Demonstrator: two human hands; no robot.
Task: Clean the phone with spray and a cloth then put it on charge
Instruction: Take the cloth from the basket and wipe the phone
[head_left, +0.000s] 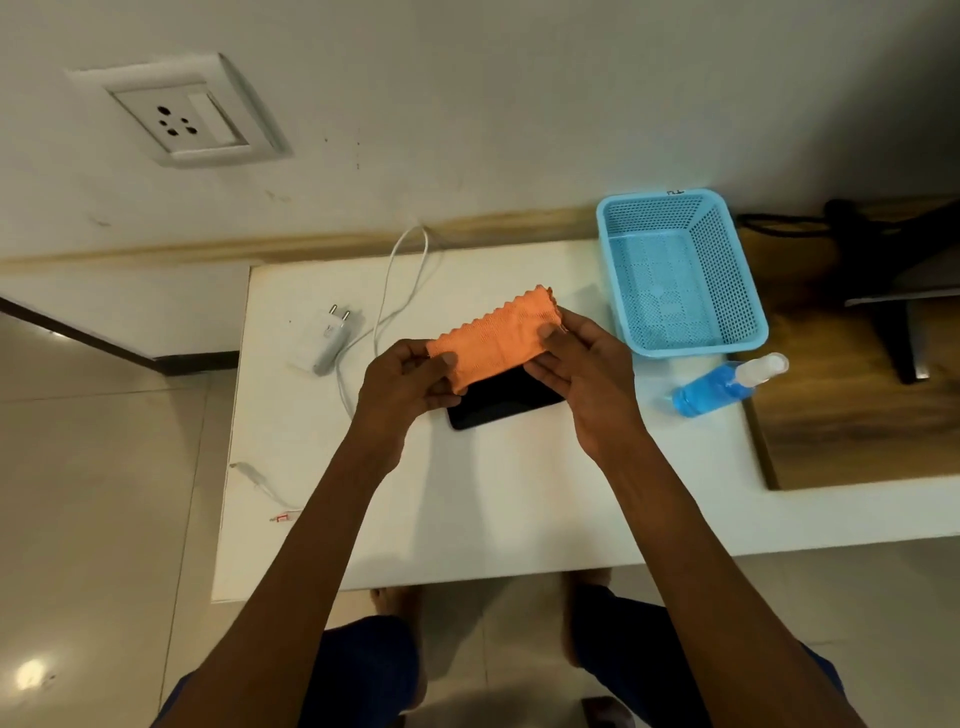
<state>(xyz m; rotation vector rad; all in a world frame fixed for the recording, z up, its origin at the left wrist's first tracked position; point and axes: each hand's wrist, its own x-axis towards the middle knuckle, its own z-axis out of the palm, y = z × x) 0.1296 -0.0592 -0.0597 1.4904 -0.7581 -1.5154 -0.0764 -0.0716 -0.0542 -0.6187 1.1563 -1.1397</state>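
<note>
Phone (501, 400) — under cloth (496, 340) | basket (748, 291), spray bottle (724, 387) right — charger (324, 340) left

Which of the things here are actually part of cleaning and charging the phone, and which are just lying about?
For the job: orange cloth held by both hands, left and right; phone; spray bottle; charger plug; white cable; wall socket.

Lying about: blue basket; black stand.

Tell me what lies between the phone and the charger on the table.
Nothing solid. The phone lies under the cloth, which both hands hold: left hand, right hand. Between it and the charger is bare table, crossed only by the white cable. The charger is unplugged.
</note>
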